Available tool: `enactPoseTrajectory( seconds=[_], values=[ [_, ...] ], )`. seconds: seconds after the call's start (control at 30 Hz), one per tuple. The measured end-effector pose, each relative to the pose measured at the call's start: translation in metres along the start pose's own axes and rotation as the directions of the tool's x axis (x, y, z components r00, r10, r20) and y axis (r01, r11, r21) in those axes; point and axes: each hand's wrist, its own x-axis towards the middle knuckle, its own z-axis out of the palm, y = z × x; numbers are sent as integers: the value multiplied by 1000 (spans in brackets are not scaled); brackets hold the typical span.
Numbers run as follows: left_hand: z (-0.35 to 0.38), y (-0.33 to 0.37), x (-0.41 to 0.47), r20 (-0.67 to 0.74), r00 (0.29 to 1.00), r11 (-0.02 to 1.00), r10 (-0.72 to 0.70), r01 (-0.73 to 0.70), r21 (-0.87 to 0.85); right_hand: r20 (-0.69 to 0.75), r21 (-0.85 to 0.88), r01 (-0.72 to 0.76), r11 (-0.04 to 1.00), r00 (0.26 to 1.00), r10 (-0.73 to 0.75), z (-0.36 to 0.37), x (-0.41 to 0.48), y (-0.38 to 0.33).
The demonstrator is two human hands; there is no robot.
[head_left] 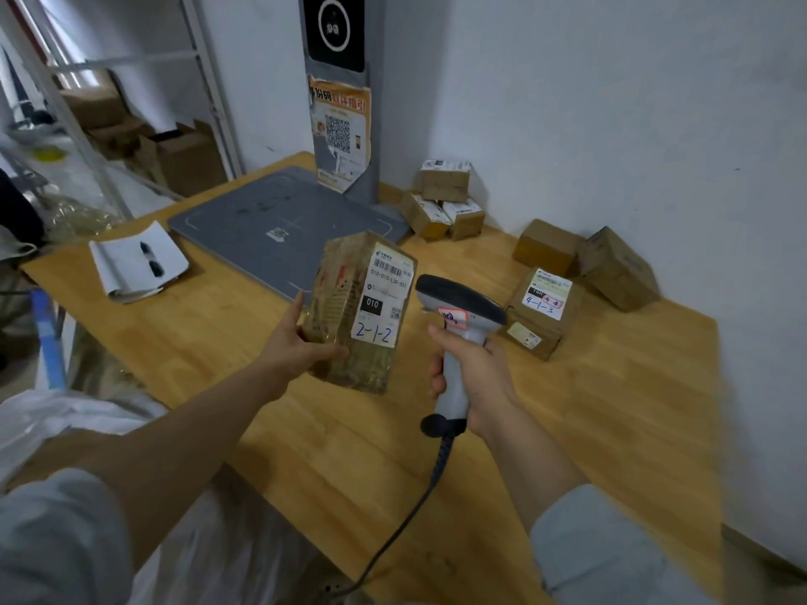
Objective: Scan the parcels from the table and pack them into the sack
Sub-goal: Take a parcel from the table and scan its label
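Note:
My left hand [291, 342] grips a taped brown parcel [345, 338] above the wooden table [611, 408], its white label marked "2-1-2" facing me. Just right of it, my right hand [474, 377] holds a grey handheld scanner [458, 299] by the handle, head close to the parcel's label. The scanner's black cable runs down toward the table's front edge. A white sack [52, 421] lies at the lower left, partly hidden by my left arm. More brown parcels sit on the table: one labelled "4-1-3" [543, 312], two by the wall [585, 259] and three stacked at the back [445, 198].
A grey scanning pad [270, 224] with an upright stand [340, 124] occupies the back of the table. An open notebook with a pen [137, 259] lies at the left. Metal shelving with cardboard boxes [131, 124] stands beyond the table's left side. A white wall borders the right.

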Motion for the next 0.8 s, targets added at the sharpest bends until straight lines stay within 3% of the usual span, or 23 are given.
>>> enactPoseTrajectory(
  seconds=[0.8],
  values=[
    [-28,-10,-34,-148,989,1000,21,-21,4,102,41,-24,999,995,20,26,-31,-9]
  ],
)
